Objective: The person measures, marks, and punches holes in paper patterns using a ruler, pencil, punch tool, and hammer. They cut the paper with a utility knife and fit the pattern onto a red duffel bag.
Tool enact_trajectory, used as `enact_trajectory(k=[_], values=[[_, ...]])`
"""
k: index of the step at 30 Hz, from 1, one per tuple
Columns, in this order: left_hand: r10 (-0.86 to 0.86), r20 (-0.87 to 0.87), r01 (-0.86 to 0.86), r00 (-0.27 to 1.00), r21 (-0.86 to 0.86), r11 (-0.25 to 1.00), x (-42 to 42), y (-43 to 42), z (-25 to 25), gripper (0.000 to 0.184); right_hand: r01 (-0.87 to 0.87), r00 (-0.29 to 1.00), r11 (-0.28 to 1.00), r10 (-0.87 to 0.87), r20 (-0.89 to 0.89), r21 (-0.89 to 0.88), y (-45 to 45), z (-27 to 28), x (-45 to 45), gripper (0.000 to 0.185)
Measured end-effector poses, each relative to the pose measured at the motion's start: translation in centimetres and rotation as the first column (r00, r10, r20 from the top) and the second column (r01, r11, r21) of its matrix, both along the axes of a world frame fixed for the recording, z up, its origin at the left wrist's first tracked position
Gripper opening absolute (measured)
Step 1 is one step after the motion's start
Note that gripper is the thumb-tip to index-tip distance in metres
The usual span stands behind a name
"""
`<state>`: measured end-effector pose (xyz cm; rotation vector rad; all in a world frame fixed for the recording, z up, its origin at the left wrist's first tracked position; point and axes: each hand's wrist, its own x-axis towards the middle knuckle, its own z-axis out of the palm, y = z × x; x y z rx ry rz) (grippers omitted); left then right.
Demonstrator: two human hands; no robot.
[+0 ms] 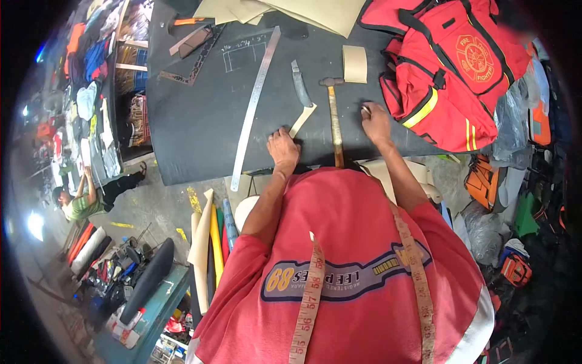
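Left hand [283, 150], centre of the frame: fingers bent over the lower end of a narrow beige strip [302, 119]; whether they pinch it or merely press it down cannot be told. The strip lies slanted on the dark worktable [182, 136], its upper end at the lower end of a utility knife [300, 88] with a grey handle. Right hand [376, 124], right of centre: fingers curled above the table, a small pale spot at their tips; whether an object is grasped cannot be told. Between the hands lies a hammer [335, 121], head toward the top of the frame. Left of the knife, a long metal ruler [257, 103] lies at a slant. Above the right hand is a curved beige piece [354, 64]; at upper right, a red bag [445, 67] with yellow bands. Beige sheets [303, 13] overlap along the top edge. Upper left: a dark angled square [201, 64]. Below, a measuring tape [307, 297] hangs over the wearer's red shirt [357, 224].
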<state>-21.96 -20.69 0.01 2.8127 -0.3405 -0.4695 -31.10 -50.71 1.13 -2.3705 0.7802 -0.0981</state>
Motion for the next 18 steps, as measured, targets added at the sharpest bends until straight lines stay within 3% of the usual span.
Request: enact_trajectory(k=[4,6,7,8,9,10,11,13,14,15,16,17,18], values=[[-0.023,-0.056,0.025,0.998,0.046,0.999,-0.4,0.0,0.9,0.047,-0.017,0.995,1.000,0.014,-0.099,-0.020,-1.5,-3.1,0.8,0.041],[-0.018,-0.077,0.022,0.997,0.060,0.998,-0.3,0.4,1.5,0.034,-0.060,0.998,0.966,0.057,-0.020,-0.251,-1.8,-2.0,1.0,0.043],[-0.009,-0.076,0.014,0.997,0.070,0.997,-0.4,1.1,1.3,0.034,-0.041,0.997,0.944,0.018,-0.073,-0.328,-0.8,0.7,1.5,0.047],[-0.061,-0.103,0.062,0.993,0.006,0.998,-0.3,2.0,0.8,0.028,-0.048,0.997,0.947,0.028,-0.069,-0.318,-0.1,1.3,1.9,0.047],[-0.116,-0.124,0.110,0.985,-0.061,0.992,-0.1,2.4,0.6,0.023,-0.130,0.985,0.971,0.149,0.084,-0.198,0.3,1.6,2.3,0.050],[-0.050,-0.235,0.020,0.971,-0.127,0.992,-0.1,2.3,2.0,0.019,-0.225,0.939,0.970,0.240,0.244,-0.090,0.9,3.0,2.8,0.053],[-0.051,-0.239,0.022,0.970,-0.122,0.992,-0.1,2.3,3.4,0.019,-0.354,0.902,0.935,0.338,0.268,0.012,1.9,4.3,3.1,0.054],[-0.100,-0.421,-0.115,0.902,-0.456,0.883,0.0,2.6,5.6,0.017,-0.522,0.830,0.832,0.445,0.335,0.189,6.1,8.0,3.9,0.056],[-0.116,-0.518,-0.223,0.847,-0.545,0.809,0.2,2.3,6.7,0.019,-0.569,0.804,0.781,0.461,0.376,0.258,8.0,8.8,4.2,0.056],[-0.063,-0.491,-0.287,0.869,-0.604,0.744,0.2,1.8,8.3,0.020,-0.635,0.759,0.715,0.504,0.413,0.294,9.4,8.9,4.4,0.059],[-0.009,-0.463,-0.339,0.886,-0.662,0.668,0.3,1.1,10.3,0.020,-0.640,0.768,0.582,0.502,0.397,0.502,10.8,8.8,4.5,0.060],[0.026,-0.321,-0.253,0.947,-0.691,0.677,0.7,0.1,13.3,0.020,-0.572,0.811,0.369,0.384,0.441,0.733,12.2,9.2,4.7,0.052],[0.066,-0.130,-0.139,0.989,-0.698,0.703,1.0,-0.1,13.8,0.019,-0.491,0.866,0.314,0.278,0.415,0.813,13.2,9.7,4.7,0.048]])
